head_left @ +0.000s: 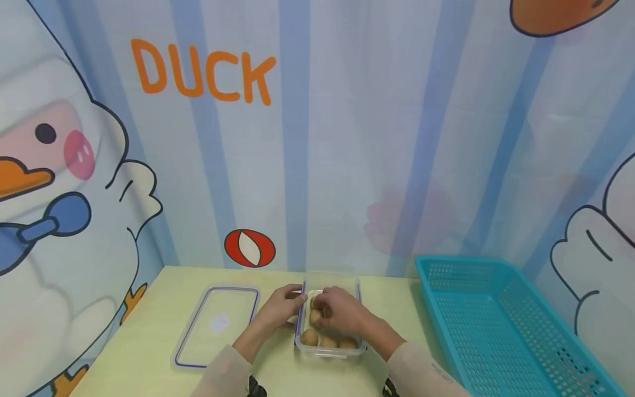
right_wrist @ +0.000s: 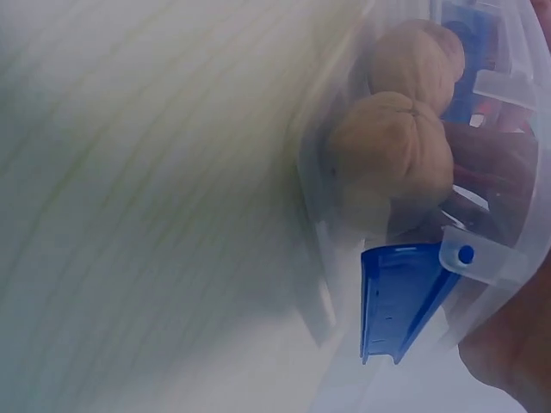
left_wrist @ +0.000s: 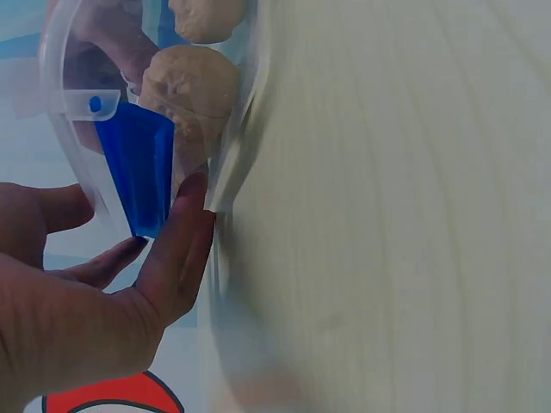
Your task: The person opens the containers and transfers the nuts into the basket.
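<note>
A clear plastic food container (head_left: pixel 331 353) with blue side clips stands on the table and holds several walnuts (head_left: pixel 310 337). My left hand (head_left: pixel 279 306) steadies its left side, thumb at the rim; in the left wrist view its fingers (left_wrist: pixel 176 249) touch the wall beside a blue clip (left_wrist: pixel 138 163). My right hand (head_left: pixel 342 310) reaches down inside from the right, its fingertips pinching a walnut (head_left: pixel 316 317) in the left part. Through the wall in the right wrist view, walnuts (right_wrist: pixel 392 155) rest against the near side. Part of the interior is hidden under my right hand.
Left of the container lies its clear lid (head_left: pixel 215 325) with a blue seal, flat on the pale yellow table (head_left: pixel 144 331). A turquoise perforated basket (head_left: pixel 496 325) stands at the right. Behind the table hangs a striped curtain (head_left: pixel 342 165) with duck pictures.
</note>
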### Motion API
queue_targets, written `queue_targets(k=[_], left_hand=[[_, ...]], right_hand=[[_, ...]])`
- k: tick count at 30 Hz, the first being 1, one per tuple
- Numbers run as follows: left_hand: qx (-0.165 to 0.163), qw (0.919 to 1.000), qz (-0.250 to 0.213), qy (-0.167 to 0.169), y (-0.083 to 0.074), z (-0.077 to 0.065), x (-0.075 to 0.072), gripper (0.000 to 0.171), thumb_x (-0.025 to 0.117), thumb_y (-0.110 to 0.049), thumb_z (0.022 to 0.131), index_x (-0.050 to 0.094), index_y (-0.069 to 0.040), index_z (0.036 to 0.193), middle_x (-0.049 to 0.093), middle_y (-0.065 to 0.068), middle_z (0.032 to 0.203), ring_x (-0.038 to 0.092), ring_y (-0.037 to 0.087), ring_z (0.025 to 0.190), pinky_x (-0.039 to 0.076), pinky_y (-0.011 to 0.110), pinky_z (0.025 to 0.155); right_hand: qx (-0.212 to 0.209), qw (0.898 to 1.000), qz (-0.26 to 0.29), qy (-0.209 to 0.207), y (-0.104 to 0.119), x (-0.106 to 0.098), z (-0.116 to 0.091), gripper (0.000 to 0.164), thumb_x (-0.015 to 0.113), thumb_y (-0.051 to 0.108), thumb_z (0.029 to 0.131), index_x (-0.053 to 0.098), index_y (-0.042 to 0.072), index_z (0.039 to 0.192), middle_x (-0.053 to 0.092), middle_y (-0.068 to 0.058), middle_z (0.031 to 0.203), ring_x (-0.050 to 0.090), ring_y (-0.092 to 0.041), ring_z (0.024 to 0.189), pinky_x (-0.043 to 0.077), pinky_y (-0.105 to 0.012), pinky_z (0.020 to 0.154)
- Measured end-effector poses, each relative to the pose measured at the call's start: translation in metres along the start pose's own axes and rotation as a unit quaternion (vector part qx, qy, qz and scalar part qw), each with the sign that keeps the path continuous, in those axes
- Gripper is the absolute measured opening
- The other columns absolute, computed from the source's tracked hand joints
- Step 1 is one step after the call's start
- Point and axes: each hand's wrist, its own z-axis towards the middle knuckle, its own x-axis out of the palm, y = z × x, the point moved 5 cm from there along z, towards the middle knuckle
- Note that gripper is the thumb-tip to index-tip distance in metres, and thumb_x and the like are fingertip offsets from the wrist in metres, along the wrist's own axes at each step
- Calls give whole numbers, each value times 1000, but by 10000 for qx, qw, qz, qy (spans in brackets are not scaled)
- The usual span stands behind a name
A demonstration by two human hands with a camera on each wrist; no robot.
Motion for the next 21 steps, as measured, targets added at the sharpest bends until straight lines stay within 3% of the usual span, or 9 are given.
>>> queue_targets(k=[8, 12, 21], left_hand=[[-145, 9999, -85, -30, 3, 4, -1, 53, 60, -23, 109, 46, 1, 154, 55, 28, 146, 64, 43, 123, 62, 53, 82], [-162, 9998, -147, -23, 0, 3, -1, 53, 59, -22, 109, 45, 1, 155, 55, 28, 146, 64, 44, 124, 62, 53, 82], [-309, 9988, -369, -21, 1, 2, -2, 52, 60, -21, 109, 46, -1, 154, 57, 26, 145, 63, 42, 126, 61, 52, 81]], right_hand=[[193, 9993, -269, 167, 2, 2, -2, 20, 85, 20, 89, 78, 12, 106, 68, 3, 92, 54, -11, 86, 50, -31, 77], [255, 9994, -222, 49, 3, -1, -2, 24, 86, 19, 88, 78, 10, 109, 70, 2, 97, 57, -13, 89, 51, -33, 81], [-17, 10000, 11, -48, 10, -19, -3, 24, 84, 14, 90, 78, 6, 112, 74, -2, 103, 66, -20, 97, 56, -36, 87]])
